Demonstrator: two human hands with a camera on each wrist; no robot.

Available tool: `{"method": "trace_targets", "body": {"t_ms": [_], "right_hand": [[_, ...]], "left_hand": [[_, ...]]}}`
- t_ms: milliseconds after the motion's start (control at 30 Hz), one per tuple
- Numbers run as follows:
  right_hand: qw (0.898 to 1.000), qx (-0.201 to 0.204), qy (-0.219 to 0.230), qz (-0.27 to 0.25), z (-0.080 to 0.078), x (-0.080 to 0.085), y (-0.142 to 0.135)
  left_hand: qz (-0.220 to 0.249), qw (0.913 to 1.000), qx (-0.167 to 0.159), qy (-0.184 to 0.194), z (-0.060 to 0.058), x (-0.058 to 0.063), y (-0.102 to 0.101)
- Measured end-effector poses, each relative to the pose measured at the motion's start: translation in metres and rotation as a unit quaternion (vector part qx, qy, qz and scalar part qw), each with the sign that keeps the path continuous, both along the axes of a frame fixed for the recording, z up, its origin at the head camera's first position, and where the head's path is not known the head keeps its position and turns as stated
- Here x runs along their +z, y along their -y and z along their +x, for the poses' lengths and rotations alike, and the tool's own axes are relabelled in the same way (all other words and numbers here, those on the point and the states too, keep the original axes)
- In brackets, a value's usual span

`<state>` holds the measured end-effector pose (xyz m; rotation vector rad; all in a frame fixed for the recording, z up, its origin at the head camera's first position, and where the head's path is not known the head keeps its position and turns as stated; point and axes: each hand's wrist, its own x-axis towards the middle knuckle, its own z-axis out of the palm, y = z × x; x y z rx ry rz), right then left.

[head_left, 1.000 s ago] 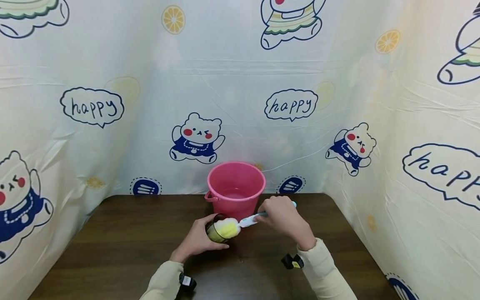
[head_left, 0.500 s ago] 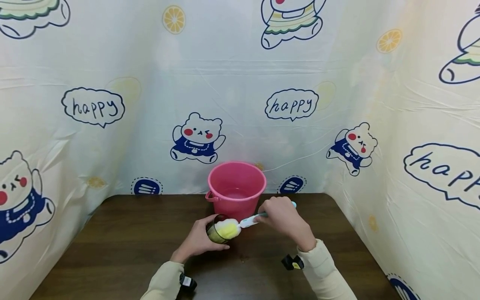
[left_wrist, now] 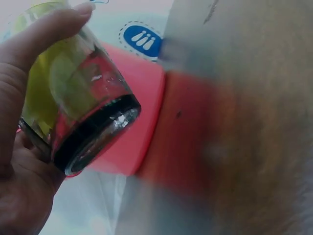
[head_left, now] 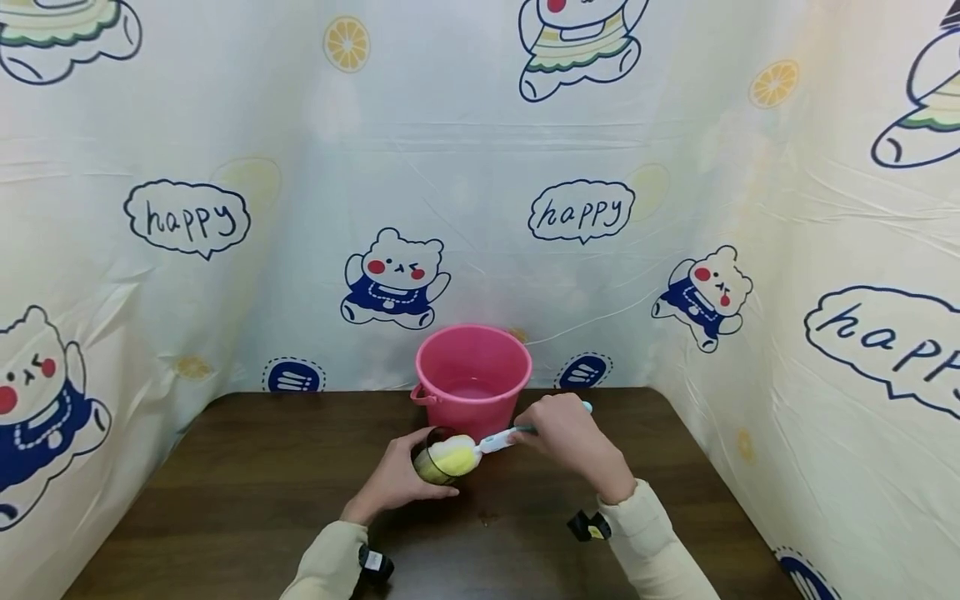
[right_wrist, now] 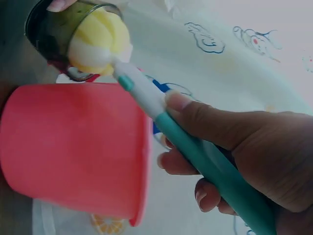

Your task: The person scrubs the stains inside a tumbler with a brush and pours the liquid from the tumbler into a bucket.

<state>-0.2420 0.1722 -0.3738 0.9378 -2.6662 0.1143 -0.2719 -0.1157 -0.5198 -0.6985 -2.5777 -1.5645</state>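
My left hand [head_left: 401,477] grips a clear drinking glass [left_wrist: 90,93] with a thick dark-looking base, tilted so its mouth faces right. Thumb and fingers wrap its sides. Partly inside the glass sits the yellow-and-white sponge head of a bottle brush [right_wrist: 100,41]. My right hand [head_left: 566,429] holds the brush by its white and teal handle [right_wrist: 195,154], thumb along the top and fingers curled beneath. In the head view, both hands are in front of a pink bucket [head_left: 474,408], with the glass close to its near side.
The bucket stands at the back middle of a dark wooden table [head_left: 225,500], its handle lug at the left. Behind and beside the table hangs a white curtain [head_left: 480,167] printed with bears and lettering. Small dark wrist cameras [head_left: 375,564] sit at both cuffs.
Hands, glass and brush keep almost the same places. The right wrist shifts very slightly to the right, and the head view moves a little.
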Motion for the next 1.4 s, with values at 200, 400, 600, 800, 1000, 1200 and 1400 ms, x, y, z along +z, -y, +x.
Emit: {"method": "trace_targets", "body": {"t_ms": [200,400,600,800,1000,1200,1400], "right_hand": [[0.999,-0.036,-0.007,0.003,-0.006,-0.005,-0.002],[1.0,-0.018,0.019,0.009,0.002,0.003,-0.004],[0.999,-0.046,-0.011,0.011,0.002,0.005,-0.003],[0.999,-0.046,0.011,0.019,0.007,0.006,-0.003],[0.999,-0.024,0.017,0.017,0.005,0.004,-0.002],[0.997,-0.071,0.007,0.025,0.005,0.007,0.0],[0.999,-0.031,0.016,0.021,0.007,0.013,-0.002]], "left_hand": [[0.011,0.9999,-0.005,-0.002,-0.001,0.0,0.0],[0.001,1.0,-0.003,-0.005,-0.001,0.005,-0.001],[0.002,1.0,-0.003,0.008,0.0,0.004,-0.002],[0.006,0.9999,-0.006,-0.01,-0.001,0.002,-0.001],[-0.003,0.9993,-0.036,-0.002,0.002,-0.001,-0.004],[0.011,0.9998,-0.019,-0.001,0.001,0.0,-0.004],[0.004,0.9998,-0.013,-0.014,0.0,-0.003,-0.004]]}}
